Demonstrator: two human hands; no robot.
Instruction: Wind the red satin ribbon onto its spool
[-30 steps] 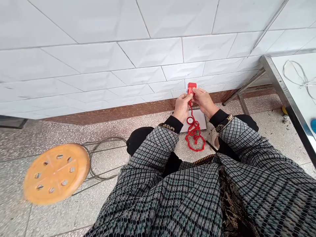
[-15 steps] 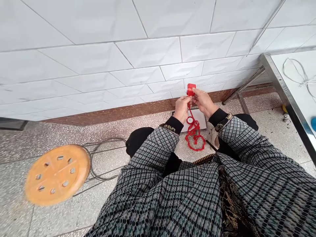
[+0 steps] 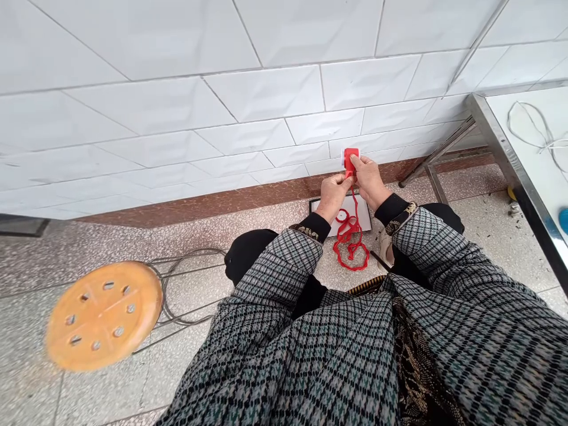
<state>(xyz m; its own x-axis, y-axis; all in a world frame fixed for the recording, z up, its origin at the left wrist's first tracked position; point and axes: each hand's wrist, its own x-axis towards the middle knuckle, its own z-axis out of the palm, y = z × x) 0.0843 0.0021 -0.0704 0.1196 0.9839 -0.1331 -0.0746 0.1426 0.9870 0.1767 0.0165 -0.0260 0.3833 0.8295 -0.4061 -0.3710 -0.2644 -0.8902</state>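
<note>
My right hand (image 3: pixel 371 179) is closed around a spool of red ribbon (image 3: pixel 348 157), its thumb pressed on the wound ribbon. The spool has a pale rim at its left side. My left hand (image 3: pixel 333 192) pinches the red ribbon (image 3: pixel 355 201) just below the spool. From there the ribbon hangs down and lies in loose coils on the floor. Among these coils sits a second, smaller spool (image 3: pixel 342 216) with a white centre and a red edge. It lies over a white board with a dark edge (image 3: pixel 364 214).
A round orange stool (image 3: pixel 104 316) with a wire frame stands at the left. The white tiled wall (image 3: pixel 266 131) rises in front. To the right is a metal-edged table (image 3: pixel 510 151) with a pale cable (image 3: pixel 539 137) on it. A dark stick-like object (image 3: pixel 380 261) lies near my shoe.
The spool has shifted slightly right and turned in my right hand. My left hand has moved a little right, and a wider piece of ribbon now shows at its fingertips.
</note>
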